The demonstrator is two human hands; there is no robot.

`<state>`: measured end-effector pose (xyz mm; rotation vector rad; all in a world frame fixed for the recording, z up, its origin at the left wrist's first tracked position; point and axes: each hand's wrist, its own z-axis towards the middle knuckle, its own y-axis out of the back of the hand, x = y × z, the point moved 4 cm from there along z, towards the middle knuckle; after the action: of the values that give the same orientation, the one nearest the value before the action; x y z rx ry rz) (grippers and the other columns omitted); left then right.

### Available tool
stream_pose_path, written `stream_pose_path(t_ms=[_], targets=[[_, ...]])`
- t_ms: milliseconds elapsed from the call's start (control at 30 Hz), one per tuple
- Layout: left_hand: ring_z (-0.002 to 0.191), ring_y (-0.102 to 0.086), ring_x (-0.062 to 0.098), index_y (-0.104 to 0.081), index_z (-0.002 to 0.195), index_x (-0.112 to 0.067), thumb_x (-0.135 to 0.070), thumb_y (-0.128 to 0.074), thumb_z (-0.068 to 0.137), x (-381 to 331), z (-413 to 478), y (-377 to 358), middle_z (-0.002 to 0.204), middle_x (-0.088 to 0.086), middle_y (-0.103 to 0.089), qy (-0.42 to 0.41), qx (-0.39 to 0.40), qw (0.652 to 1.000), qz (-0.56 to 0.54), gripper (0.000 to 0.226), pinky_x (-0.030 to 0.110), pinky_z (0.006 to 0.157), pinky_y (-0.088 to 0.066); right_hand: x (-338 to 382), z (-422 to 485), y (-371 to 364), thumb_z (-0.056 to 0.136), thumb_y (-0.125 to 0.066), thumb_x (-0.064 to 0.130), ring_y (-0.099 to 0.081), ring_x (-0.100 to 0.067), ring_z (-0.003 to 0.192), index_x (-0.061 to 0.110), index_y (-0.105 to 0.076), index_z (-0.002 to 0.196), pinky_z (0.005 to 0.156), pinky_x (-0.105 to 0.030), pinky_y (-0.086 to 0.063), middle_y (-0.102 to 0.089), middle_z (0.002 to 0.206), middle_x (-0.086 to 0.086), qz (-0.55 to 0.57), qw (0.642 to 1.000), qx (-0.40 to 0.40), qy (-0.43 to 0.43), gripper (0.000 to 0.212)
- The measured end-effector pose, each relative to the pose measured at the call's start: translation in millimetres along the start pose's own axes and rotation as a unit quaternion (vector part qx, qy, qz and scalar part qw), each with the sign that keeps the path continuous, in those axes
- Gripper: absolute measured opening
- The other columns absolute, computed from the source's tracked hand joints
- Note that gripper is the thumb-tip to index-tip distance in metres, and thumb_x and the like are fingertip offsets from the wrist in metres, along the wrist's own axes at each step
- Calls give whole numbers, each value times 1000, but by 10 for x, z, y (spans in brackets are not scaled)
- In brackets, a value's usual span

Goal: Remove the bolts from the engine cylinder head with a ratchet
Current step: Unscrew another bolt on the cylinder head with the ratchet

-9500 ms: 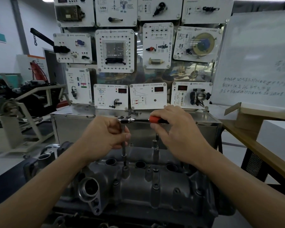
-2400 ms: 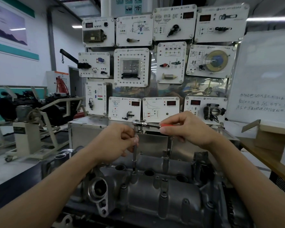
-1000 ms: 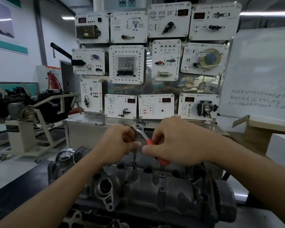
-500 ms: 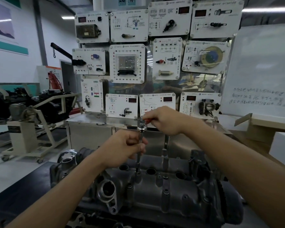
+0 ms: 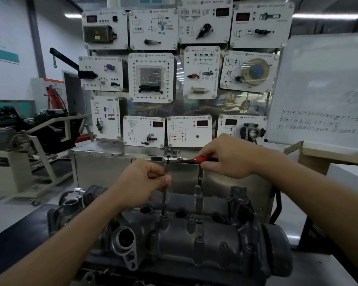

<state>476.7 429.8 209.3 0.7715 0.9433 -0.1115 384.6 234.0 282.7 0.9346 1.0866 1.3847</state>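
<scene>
While the right hand grips the red handle of the ratchet at frame centre, the left hand pinches the upright extension bar, whose tip meets the cylinder head in the lower centre.

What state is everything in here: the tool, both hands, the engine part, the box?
Chrome ratchet with red handle: handle level, pointing right.
Slim steel extension bar: upright, lower end seated in the head.
Left hand: grips the extension bar.
Right hand: grips the ratchet's handle.
Grey metal cylinder head: lying flat, one tall bolt standing proud.
Brown cardboard box: flap open.
</scene>
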Motion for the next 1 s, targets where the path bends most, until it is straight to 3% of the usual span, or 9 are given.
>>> stream_pose_path(t_ms=[133,300,433,500,633,733,833,900,1000], targets=[[69,-74,12,-71,81,-11,-21,-75,90,20,18,39,73,0,-77,12,-46,999,9,13,21,53,-54,228,-193,164,95,-64,45,-63,-11,79,20,-76,103,78,-39,-57,-70,88,6,-6,1000,17,9,29],[51,-63,9,-65,69,-13,-26,-84,80,-61,34,24,59,3,-70,-13,-62,996,64,26,19,51,-46,668,-338,221,91,-63,57,-59,-11,53,12,-72,77,51,-23,-48,-71,67,-2,63,991,100,57,48],[62,-68,15,-72,75,-12,-29,-84,79,-87,20,51,67,2,-72,-31,-76,992,95,21,29,60,-54,800,-228,229,90,-66,53,-53,1,48,13,-69,76,49,-11,-39,-73,67,3,119,979,153,57,43],[63,-66,6,-73,81,-16,-24,-82,83,-69,-2,54,69,-3,-73,-39,-76,993,79,12,21,60,-50,742,-179,277,88,-70,50,-51,3,47,13,-71,79,47,-7,-35,-69,62,10,130,974,179,47,38],[83,-72,4,-70,100,-23,-15,-71,93,-31,-14,18,84,-7,-77,-38,-21,999,31,11,18,77,-54,547,-128,353,85,-75,44,-48,-3,48,15,-77,84,47,-12,-38,-63,57,6,120,968,218,27,28],[84,-74,8,-65,101,-19,-11,-61,99,-34,-22,-6,87,-10,-78,-37,10,999,13,9,18,77,-56,321,-12,380,85,-77,34,-66,-10,63,23,-79,96,70,-27,-57,-75,73,2,66,974,217,-9,16],[82,-74,11,-65,98,-16,-11,-57,101,-61,-22,-23,87,-7,-78,-42,26,998,31,10,26,77,-59,173,206,294,90,-73,23,-70,-8,83,26,-74,116,89,-34,-54,-75,80,18,-24,991,128,-39,26],[82,-73,12,-66,97,-15,-12,-55,102,-83,-21,-28,87,-6,-77,-47,28,998,43,12,28,77,-57,186,340,144,92,-67,16,-66,-14,100,23,-72,121,95,-36,-53,-74,105,10,-50,996,69,-25,30],[84,-73,13,-65,99,-12,-11,-52,103,-86,-21,-43,88,1,-77,-39,27,998,35,14,26,76,-56,205,482,-107,89,-57,11,-61,-25,95,19,-69,105,86,-43,-54,-67,99,-2,-44,999,28,-10,22]])
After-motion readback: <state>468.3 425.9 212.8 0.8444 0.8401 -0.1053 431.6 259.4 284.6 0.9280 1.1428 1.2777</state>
